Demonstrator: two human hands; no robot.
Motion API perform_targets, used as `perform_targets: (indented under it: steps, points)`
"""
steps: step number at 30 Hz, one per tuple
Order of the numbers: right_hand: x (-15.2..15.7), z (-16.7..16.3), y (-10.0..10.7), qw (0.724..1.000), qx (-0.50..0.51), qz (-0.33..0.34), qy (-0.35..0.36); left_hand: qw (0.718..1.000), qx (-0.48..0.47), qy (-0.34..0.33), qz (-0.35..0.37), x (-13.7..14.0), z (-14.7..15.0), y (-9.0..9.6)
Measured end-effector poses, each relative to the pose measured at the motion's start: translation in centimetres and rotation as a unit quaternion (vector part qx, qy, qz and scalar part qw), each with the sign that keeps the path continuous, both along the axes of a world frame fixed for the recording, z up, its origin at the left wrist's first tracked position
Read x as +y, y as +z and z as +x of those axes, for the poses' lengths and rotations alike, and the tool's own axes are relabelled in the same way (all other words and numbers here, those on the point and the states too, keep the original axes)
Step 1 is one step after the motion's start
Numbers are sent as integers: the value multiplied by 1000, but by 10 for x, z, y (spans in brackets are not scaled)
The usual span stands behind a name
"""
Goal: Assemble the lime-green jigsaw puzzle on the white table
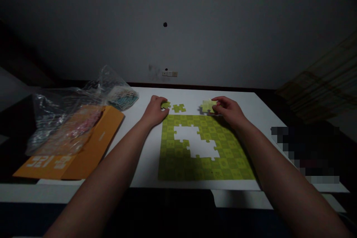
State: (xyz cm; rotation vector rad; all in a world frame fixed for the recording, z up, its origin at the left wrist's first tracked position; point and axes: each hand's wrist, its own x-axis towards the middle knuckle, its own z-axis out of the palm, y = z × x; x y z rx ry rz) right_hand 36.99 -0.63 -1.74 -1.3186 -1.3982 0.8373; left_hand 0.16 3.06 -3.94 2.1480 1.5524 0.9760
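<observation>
A green checkered jigsaw puzzle (pixel 178 167) lies flat on the white table, with a stepped gap in its middle where the white surface shows. Beyond its far left corner, my left hand (pixel 156 111) pinches a small green puzzle piece (pixel 166 105). Just right of that, a loose green puzzle piece (pixel 179 108) rests on the table. My right hand (pixel 228 109) holds a paler joined group of puzzle pieces (pixel 208 106) by its right side, above the puzzle's far edge, with a shadow under it.
To the left lie an orange cardboard folder (pixel 103 137) and a crumpled clear plastic bag (pixel 64 119) partly over it. Farther back, more pieces (pixel 122 96) sit inside clear plastic. The white table (pixel 147 171) ends near a wall with sockets (pixel 169 74).
</observation>
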Motion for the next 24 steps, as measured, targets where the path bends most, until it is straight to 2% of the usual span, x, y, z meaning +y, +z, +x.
perform_targets:
  steps: [5,15,24]
  points:
    - [2,3,-1,1000,-23,-8,9,1000,12,-3,3,-1,0,3]
    - [-2,0,2,999,-8,-39,29,1000,10,-15,-6,-1,-1,3]
    - [-1,-1,-1,999,-3,-33,17,999,16,-27,5,-1,-1,3]
